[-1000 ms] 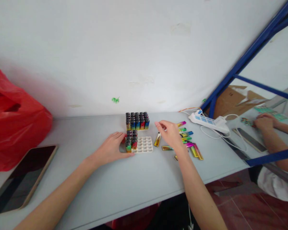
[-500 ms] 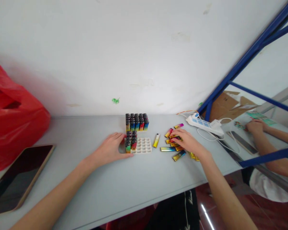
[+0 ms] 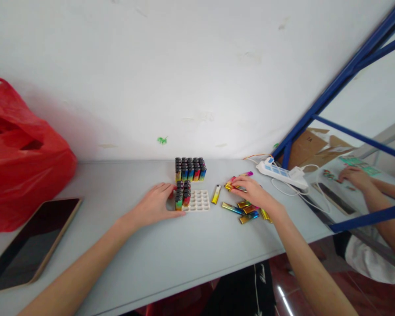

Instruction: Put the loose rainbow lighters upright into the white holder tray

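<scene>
My left hand [image 3: 155,205] grips the left end of a white tray [image 3: 200,201] with round hollows, thumb at the near corner and fingers behind. In the tray's left columns stand several black-topped lighters [image 3: 183,195]. My right hand [image 3: 253,193] is closed over a loose heap, its thumb and fingertips on a gold lighter [image 3: 228,186]. Below that hand lie several shiny gold, blue and pink lighters [image 3: 246,210], part of the heap being hidden by it. A single yellow lighter [image 3: 216,194] lies between tray and heap.
Behind the tray stands a block of upright lighters [image 3: 191,169] near the wall. A red plastic bag [image 3: 26,162] and a phone [image 3: 33,243] are at left. On the right are a white power strip [image 3: 283,174], a blue metal frame [image 3: 303,127] and another person's arm [image 3: 371,188].
My right hand has shifted slightly left within the heap, onto the gold lighter, and some loose lighters have been disturbed. My left hand keeps its hold on the tray. The view has shifted slightly.
</scene>
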Motion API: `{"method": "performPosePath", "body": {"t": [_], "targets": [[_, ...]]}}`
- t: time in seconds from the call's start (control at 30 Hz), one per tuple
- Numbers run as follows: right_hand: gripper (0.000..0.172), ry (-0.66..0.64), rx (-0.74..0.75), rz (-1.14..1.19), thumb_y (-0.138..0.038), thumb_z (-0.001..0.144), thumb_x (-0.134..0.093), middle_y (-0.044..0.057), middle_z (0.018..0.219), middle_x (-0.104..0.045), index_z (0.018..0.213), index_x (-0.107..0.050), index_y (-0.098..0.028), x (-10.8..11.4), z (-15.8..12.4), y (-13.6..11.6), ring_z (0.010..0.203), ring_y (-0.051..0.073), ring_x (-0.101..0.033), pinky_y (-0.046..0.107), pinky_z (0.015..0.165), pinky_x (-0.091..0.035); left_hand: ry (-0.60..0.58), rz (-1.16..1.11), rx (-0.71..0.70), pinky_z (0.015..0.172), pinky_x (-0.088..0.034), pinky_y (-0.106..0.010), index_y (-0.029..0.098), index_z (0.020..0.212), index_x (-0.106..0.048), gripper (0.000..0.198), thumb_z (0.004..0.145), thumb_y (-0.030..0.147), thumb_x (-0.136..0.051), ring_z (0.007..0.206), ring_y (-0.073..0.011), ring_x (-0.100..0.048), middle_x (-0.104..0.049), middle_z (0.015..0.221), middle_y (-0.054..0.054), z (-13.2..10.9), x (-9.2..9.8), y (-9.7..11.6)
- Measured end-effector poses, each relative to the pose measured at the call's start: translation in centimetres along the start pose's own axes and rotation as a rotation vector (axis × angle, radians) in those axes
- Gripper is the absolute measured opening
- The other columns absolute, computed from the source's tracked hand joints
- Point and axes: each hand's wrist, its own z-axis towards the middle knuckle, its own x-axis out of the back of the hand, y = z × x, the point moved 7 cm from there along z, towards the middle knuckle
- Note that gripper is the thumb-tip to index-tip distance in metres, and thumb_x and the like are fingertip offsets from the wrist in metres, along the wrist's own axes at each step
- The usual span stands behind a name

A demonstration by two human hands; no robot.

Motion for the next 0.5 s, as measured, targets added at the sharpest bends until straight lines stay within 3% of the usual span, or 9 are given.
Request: {"method": "performPosePath", "body": {"t": [0.1,0.23,0.37,0.43,0.5], "targets": [[0.036,0.154,-0.096,0.08,-0.055,0.104,-0.07,0.013,0.112,-0.078,0.105,-0.082,-0.021,0.7,0.1,0.0,0.105,0.028,-0.075,0.048,0.102,-0.059,0.016,-0.013,-0.006,0.093,-0.059,-0.052,0.025,0.095,-0.067,0.063,0.072,0.081,-0.083,0.097,-0.0381,-0.074,-0.077,0.101,-0.011,0.0,0.0,0.0],[0.058,0.301,-0.289,0.548,-0.078,0.1,-0.062,0.005,0.088,-0.074,0.103,-0.071,-0.021,0.6,0.9,-0.6,0.078,0.021,-0.071,0.037,0.078,-0.06,0.011,-0.008,-0.015,0.094,-0.059,-0.051,0.024,0.097,-0.067,0.063,0.073,0.081,-0.083,0.1,-0.0379,-0.074,-0.077,0.104,-0.012,0.0,-0.2,-0.2],[0.062,0.284,-0.32,0.849,-0.078,0.091,-0.074,-0.009,0.065,-0.049,0.113,-0.071,-0.021,-1.0,3.1,-3.5,0.051,0.011,-0.046,0.026,0.051,-0.042,0.002,0.005,-0.014,0.097,-0.059,-0.052,0.024,0.099,-0.067,0.063,0.074,0.079,-0.085,0.101,-0.0386,-0.074,-0.077,0.105,-0.012,0.0,-0.3,-0.2],[0.062,0.316,-0.323,0.863,-0.075,0.084,-0.083,-0.011,0.063,-0.04,0.115,-0.073,-0.021,-1.5,4.4,-4.8,0.049,0.009,-0.034,0.025,0.047,-0.032,0.003,0.006,-0.007,0.096,-0.059,-0.052,0.024,0.099,-0.068,0.063,0.073,0.079,-0.086,0.102,-0.039,-0.074,-0.078,0.106,-0.012,0.0,-0.2,-0.1],[0.062,0.353,-0.321,0.859,-0.073,0.077,-0.089,-0.01,0.064,-0.043,0.107,-0.074,-0.021,-2.2,5.7,-5.7,0.052,0.009,-0.033,0.025,0.047,-0.032,-0.003,0.007,-0.004,0.096,-0.059,-0.051,0.024,0.099,-0.068,0.062,0.073,0.078,-0.086,0.103,-0.0387,-0.074,-0.078,0.106,-0.012,-0.1,-0.1,0.0]]}}
